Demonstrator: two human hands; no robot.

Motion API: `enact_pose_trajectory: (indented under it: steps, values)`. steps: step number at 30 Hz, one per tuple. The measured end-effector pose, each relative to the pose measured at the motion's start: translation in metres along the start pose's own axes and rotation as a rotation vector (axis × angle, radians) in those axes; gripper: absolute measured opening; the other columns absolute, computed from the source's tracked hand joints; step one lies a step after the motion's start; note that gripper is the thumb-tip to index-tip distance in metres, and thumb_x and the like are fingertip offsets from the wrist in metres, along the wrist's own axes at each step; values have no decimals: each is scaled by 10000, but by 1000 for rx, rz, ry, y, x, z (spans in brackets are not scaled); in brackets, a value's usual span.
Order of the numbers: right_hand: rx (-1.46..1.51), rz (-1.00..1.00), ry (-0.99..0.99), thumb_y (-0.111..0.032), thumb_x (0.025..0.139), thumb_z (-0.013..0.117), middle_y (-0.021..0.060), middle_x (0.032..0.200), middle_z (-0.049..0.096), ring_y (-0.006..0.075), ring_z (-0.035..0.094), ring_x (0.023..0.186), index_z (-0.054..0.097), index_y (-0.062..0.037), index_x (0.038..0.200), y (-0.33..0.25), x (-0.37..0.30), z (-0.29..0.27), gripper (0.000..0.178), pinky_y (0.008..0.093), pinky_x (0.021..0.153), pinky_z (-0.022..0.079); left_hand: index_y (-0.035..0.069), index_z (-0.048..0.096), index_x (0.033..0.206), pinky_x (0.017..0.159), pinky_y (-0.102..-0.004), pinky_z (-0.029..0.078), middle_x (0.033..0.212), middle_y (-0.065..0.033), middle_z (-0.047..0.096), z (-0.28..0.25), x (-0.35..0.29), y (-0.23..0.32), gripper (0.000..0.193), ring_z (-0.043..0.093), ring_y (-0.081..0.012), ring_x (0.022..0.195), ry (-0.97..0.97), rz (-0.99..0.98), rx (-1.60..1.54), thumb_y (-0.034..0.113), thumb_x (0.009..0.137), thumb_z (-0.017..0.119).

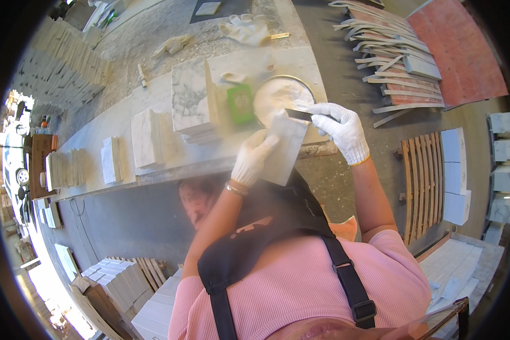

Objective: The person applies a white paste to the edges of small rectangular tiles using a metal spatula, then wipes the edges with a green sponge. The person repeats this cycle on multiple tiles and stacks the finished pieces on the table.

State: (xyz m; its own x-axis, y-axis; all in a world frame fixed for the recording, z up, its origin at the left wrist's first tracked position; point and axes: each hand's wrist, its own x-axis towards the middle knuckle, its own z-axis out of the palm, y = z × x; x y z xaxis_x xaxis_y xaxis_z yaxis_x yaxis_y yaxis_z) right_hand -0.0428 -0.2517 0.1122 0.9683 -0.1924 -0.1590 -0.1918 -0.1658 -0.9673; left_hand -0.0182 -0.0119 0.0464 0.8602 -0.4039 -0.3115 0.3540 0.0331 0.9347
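Note:
My gloved left hand point(251, 157) grips a pale marble tile point(285, 148) by its left side, with the tile tilted in front of my apron. In my gloved right hand point(341, 131) is a putty knife point(298, 115), its dark blade lying at the tile's top edge. Just behind the blade stands a round pan point(260, 90) of white paste or powder point(282, 97); I cannot tell which. A green box point(241, 105) is left of the pan. Grey-veined marble tiles point(190, 96) stand stacked beside the box.
Smaller tile stacks point(146, 139) line the workbench point(209, 154) to the left. White gloves point(246, 29) lie farther back. Right of the bench are a pallet of stone strips point(399, 56) and a slatted wooden pallet point(422, 184). Boxes point(116, 286) sit at lower left.

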Motion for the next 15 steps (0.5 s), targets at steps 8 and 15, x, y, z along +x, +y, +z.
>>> enact_pose_trajectory:
  steps: [8,15]
  values:
    - [-75,-175,70,-34,940,712,2,944,747,46,610,733,771,-27,1157,7,0,4,225,217,662,497,-32,690,1248,834,-270,512,1049,-42,713,0,1,0,431,629,-103,924,-3,-37,-23,317,994,689]
    - [-31,-95,28,-80,925,724,2,921,746,31,588,705,777,-43,1135,0,2,0,220,199,620,456,-32,686,1262,840,-276,516,1060,-44,716,-1,1,0,429,633,-103,930,-1,-45,9,305,996,686]
